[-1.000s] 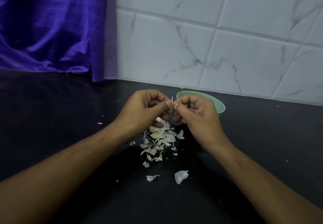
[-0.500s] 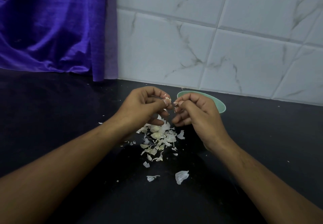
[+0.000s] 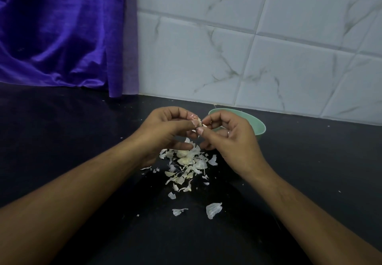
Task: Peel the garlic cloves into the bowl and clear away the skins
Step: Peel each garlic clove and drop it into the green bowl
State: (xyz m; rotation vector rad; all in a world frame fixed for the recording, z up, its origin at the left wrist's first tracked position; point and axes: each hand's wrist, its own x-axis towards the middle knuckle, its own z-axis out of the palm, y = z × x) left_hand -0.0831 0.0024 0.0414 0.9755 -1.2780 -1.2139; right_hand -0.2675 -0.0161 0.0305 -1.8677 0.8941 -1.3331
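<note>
Overhead, black counter (image 3: 62, 140) under marbled tiles (image 3: 268, 47), purple curtain (image 3: 62, 33).

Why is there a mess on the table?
Papery white garlic skins lie scattered on the black countertop, below both hands, outside the pale green bowl. They are peeling scraps, not yet cleared.

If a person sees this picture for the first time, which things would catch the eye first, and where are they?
First, the left hand and right hand meeting at the centre, pinching a garlic clove between them. Below them, pale garlic skins lie scattered on the black counter. A purple curtain fills the upper left; a green bowl sits behind the right hand.
</note>
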